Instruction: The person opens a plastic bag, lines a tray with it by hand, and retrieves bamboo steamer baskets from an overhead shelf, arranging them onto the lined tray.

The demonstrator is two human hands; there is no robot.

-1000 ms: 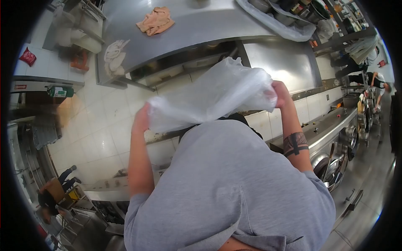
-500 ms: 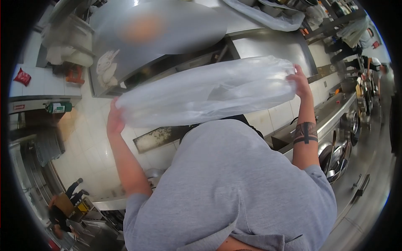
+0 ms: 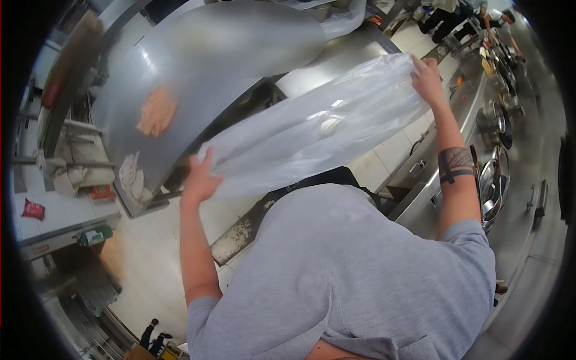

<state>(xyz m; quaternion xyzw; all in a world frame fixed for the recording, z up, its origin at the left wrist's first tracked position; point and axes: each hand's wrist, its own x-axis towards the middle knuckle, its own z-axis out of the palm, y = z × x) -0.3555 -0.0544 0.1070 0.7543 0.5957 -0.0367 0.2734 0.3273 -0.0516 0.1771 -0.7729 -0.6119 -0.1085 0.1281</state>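
Note:
A large, clear plastic bag [image 3: 324, 123] is stretched out between my two hands in front of my body. My left hand [image 3: 201, 178] grips its left end, low beside the steel counter [image 3: 111, 132]. At the upper right, my right hand [image 3: 427, 81] has its fingers closed on the other end. The bag slants upward from left to right, with creases along its length. On the counter lie an orange cloth [image 3: 157, 112] and, nearer its corner, a crumpled white cloth [image 3: 133, 177].
Steel worktops with pans [image 3: 493, 117] run along my right. A green canister [image 3: 95, 236] and a red packet [image 3: 33, 209] are at the left. Other people [image 3: 447, 18] stand at the far upper right; another person's legs [image 3: 155, 341] show at the lower left.
My view has turned, and the counter shows further down and left. The bag is tilted more steeply, its right end higher and left end lower. Both hands still hold it.

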